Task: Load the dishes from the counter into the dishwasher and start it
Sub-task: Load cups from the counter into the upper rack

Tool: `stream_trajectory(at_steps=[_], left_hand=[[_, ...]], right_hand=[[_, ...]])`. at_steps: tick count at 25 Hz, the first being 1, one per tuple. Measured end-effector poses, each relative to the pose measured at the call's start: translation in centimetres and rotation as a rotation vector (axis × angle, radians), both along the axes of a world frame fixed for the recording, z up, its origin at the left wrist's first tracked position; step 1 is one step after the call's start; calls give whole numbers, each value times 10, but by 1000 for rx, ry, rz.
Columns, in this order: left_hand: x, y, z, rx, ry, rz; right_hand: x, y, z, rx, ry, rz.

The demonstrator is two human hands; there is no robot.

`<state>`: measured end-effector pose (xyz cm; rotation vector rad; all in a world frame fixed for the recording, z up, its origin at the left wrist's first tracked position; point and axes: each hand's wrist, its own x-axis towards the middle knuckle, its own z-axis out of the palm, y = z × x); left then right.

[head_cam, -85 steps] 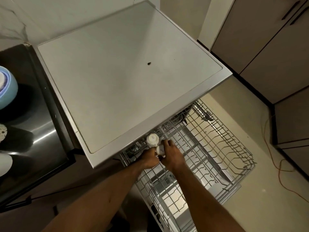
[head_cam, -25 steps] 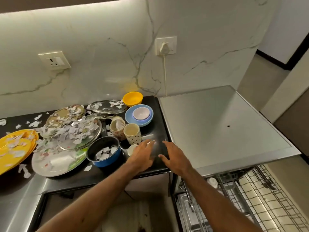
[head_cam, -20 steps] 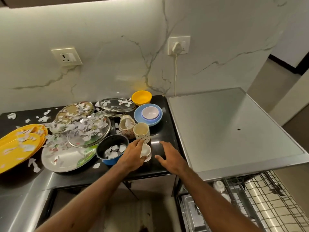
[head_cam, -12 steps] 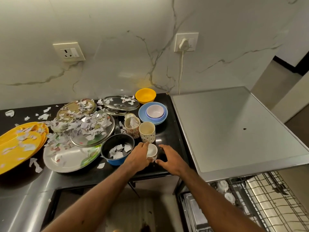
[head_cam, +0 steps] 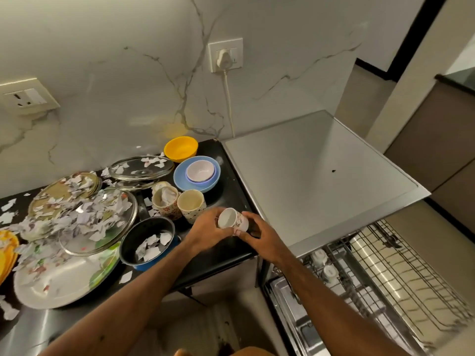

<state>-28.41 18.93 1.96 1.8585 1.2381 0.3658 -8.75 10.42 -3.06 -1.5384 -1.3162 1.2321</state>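
Open dishwasher (head_cam: 316, 181), cluttered counter (head_cam: 228, 194), and a small cup (head_cam: 232, 219) in both hands.
We see the rack (head_cam: 401, 273) pulled out at lower right; over the counter's front right corner, our left hand (head_cam: 205, 231) and right hand (head_cam: 259, 238) curl their fingers around the tilted cup, just beside a patterned mug (head_cam: 191, 204).

yellow bowl (head_cam: 180, 148), blue bowl (head_cam: 196, 185), floral white cup (head_cam: 233, 221), black counter (head_cam: 226, 194)
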Motion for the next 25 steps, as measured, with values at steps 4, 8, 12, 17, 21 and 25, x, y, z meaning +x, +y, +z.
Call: stream_trajectory(at_steps=[4, 8, 12, 17, 21, 25], left_hand=[[60, -9, 1, -359, -218, -42], [134, -27, -1, -525, -290, -137], [207, -54, -9, -547, -223, -260], [269, -89, -37, -502, -13, -421], [301, -116, -61, -356, 167, -575], [316, -136, -90, -165, 349, -644]], right_hand=[[60, -33, 15, -137, 592, -303], [120, -79, 23, -156, 819, -490], [170, -125, 21, -124, 830, -628], [214, -185, 2, -97, 839, -708], [243, -221, -26, -160, 726, -727], [259, -233, -58, -290, 376, -710]])
